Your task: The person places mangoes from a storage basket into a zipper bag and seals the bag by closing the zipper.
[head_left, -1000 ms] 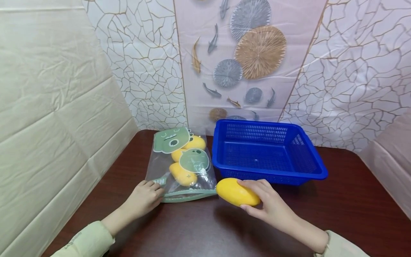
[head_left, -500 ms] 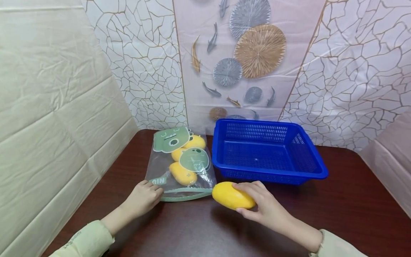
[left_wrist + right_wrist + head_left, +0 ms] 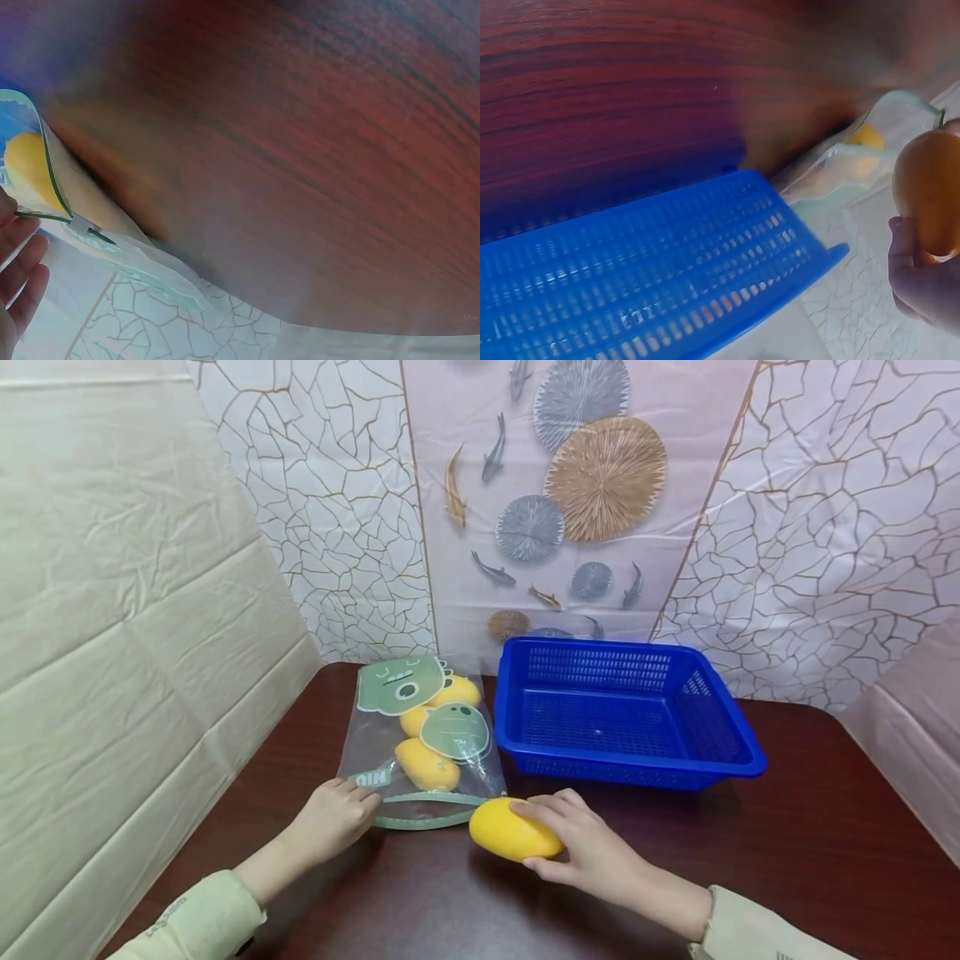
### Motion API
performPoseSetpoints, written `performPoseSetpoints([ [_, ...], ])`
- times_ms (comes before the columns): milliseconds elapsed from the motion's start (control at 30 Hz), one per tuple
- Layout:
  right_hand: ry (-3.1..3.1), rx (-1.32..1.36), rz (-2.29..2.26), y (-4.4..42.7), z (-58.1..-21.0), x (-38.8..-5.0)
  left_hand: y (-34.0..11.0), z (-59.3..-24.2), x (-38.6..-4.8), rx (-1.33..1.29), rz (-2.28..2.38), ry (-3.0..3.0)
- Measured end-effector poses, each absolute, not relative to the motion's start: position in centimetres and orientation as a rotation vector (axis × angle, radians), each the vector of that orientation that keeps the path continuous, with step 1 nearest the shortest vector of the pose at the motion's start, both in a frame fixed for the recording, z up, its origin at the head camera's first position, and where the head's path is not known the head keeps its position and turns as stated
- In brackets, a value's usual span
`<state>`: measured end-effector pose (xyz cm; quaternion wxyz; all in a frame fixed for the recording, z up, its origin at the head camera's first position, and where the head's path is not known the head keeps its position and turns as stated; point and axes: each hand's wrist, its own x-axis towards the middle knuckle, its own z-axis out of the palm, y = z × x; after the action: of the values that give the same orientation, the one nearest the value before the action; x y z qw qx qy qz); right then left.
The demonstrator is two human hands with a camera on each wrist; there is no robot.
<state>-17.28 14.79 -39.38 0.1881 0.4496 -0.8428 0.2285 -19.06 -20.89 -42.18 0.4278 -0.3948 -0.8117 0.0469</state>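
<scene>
A yellow mango [image 3: 513, 832] is gripped in my right hand [image 3: 588, 850] between thumb and fingers, just off the near right corner of a clear zip bag [image 3: 367, 739]. The bag lies flat with green cartoon prints and several mangoes [image 3: 427, 766] inside. Its mouth, edged in green, faces me and gapes. At the mouth's left corner my left hand [image 3: 336, 817] holds the bag's edge; the left wrist view shows the fingers [image 3: 26, 266] at the green zip strip. The right wrist view has the held mango [image 3: 928, 191] near the bag's gaping mouth.
Behind and right of my right hand stands a blue plastic basket [image 3: 630, 760] with perforated walls and nothing in it. Dark red-brown wood forms the tabletop [image 3: 420, 902]. Patterned cloth [image 3: 360, 527] hangs behind the table, and pale cloth [image 3: 150, 635] on the left.
My right hand has moved left and slightly toward me with the mango, from in front of the basket to the bag's mouth. The left hand stays at the bag's edge.
</scene>
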Motion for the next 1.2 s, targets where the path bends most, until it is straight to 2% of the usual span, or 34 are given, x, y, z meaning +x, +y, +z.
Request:
performPoseSetpoints([
  [567, -2.428, 1.44, 0.408, 9.8, -40.2, -17.4, -20.7, -41.5, -19.3, -1.014, 0.123, -1.994],
  [1200, -2.376, 1.404, 0.209, 7.1, -40.5, -17.5, -20.7, -41.4, -19.2, -1.004, 0.123, -1.983],
])
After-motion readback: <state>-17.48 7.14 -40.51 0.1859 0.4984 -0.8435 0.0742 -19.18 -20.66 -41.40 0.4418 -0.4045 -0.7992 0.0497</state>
